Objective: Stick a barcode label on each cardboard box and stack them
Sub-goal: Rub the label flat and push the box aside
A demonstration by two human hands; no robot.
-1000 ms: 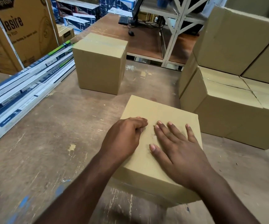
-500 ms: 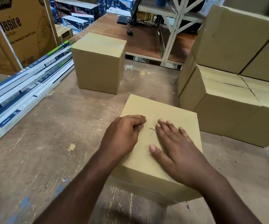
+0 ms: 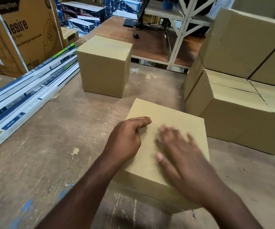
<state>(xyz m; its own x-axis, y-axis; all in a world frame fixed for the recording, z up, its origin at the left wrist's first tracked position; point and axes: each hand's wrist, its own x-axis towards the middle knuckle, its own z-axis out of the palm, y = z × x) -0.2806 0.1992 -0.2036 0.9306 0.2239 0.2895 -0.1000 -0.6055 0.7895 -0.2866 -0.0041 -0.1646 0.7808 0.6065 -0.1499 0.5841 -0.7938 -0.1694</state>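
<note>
Cardboard box sat on the worn wooden table, nearest the person, and both hands lay on its top face. The left hand rested at the box's left edge with its fingers curled under; whether they pinched anything could not be told. The right hand lay flat on the lid, fingers straight and slightly spread, blurred. A second box stood upright farther back on the table, well apart. Stacked boxes stood just to the right. Long flat cartons lay along the left.
</note>
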